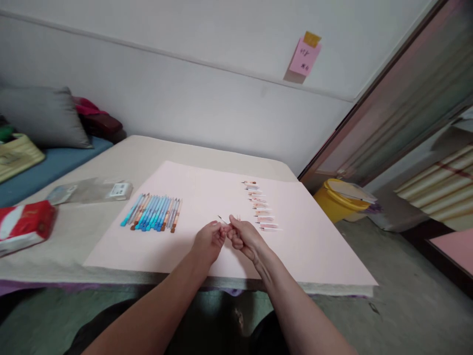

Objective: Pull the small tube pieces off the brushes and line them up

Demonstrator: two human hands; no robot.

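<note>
Over the pink sheet, my left hand (210, 240) and my right hand (244, 236) meet with curled fingers. Between them is a thin white pen refill (222, 219), its dark tip slanting up to the left. My right thumb and fingers pinch the refill; my left fingertips press together at its near side, partly hiding it. To the left lies a tight row of blue, brown and grey pens (153, 212) with shaped ends. On the right, several slim dark-tipped pieces (261, 206), looking like refills with clear and reddish parts, form a column.
The pink sheet (318, 246) covers much of the padded table. At left lie a clear plastic bag (98, 191) and a red-and-white packet (27, 224). A grey cushion (44, 116) is behind them. A yellow bin (334, 199) stands right of the table; a wall borders the back.
</note>
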